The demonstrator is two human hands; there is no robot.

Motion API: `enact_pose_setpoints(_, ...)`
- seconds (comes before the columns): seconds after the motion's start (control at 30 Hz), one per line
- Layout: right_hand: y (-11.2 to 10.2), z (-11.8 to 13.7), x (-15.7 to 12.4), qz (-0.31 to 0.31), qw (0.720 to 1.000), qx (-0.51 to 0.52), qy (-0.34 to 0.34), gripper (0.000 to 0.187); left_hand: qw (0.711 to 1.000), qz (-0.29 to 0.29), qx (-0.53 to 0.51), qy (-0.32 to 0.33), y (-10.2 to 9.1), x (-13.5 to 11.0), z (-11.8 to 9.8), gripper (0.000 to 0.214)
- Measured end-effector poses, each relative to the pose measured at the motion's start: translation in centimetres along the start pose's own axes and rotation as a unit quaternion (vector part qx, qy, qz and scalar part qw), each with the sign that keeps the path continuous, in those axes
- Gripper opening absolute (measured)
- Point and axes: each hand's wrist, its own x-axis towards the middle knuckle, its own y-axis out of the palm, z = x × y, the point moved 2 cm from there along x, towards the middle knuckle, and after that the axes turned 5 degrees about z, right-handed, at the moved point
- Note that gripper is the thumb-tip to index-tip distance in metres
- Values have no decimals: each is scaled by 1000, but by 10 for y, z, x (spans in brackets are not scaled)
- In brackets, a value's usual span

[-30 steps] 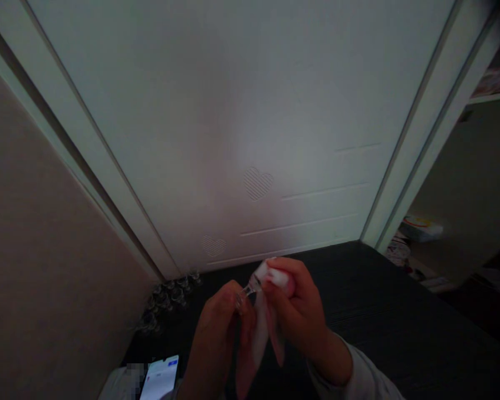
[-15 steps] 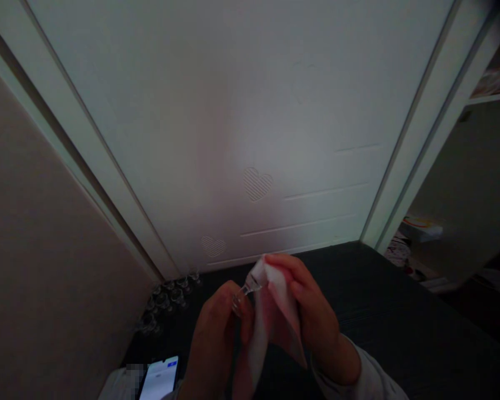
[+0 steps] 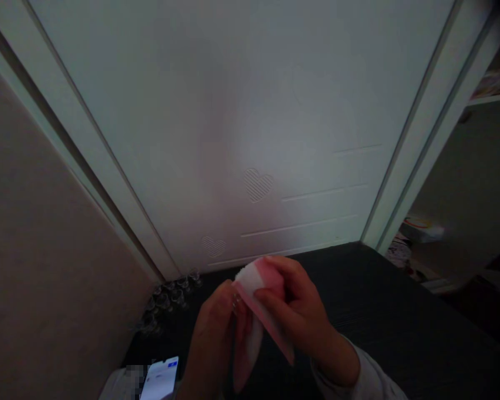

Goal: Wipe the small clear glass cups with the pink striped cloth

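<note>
My left hand is closed around a small clear glass, of which only a sliver shows between the fingers. A pink and white cloth covers the rest of the glass. My right hand pinches the cloth from the right, thumb in front and fingers behind. Two ends of the cloth hang down below the hands. Both hands are held above the dark table.
Several small clear glasses stand in a group at the table's back left corner. A lit phone lies at the front left. A white panel with embossed hearts rises behind the table. Shelves with items are on the right.
My right hand has brought the cloth leftward over the glass, hiding the part that showed before. The cloth's pink side has turned more toward me. My left hand has barely moved.
</note>
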Motion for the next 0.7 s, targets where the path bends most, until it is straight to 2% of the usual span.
enact_pose_setpoints(0.1,0,0,0,-25,1000,3,-13,32,1000,14,27,6,1,-1,-2,56)
enact_pose_setpoints(0.2,-1,-1,-1,-57,998,-3,-23,25,995,57,76,-2,7,-1,-4,56)
enact_pose_setpoints(0.33,-2,-6,-3,-99,995,0,-1,16,989,101,109,2,13,-1,-5,60)
enact_pose_setpoints(0.53,0,-6,-3,-78,996,36,14,15,994,79,73,26,3,1,0,57)
enact_pose_setpoints(0.7,1,-2,-1,-52,997,59,21,26,996,78,16,28,-5,3,1,56)
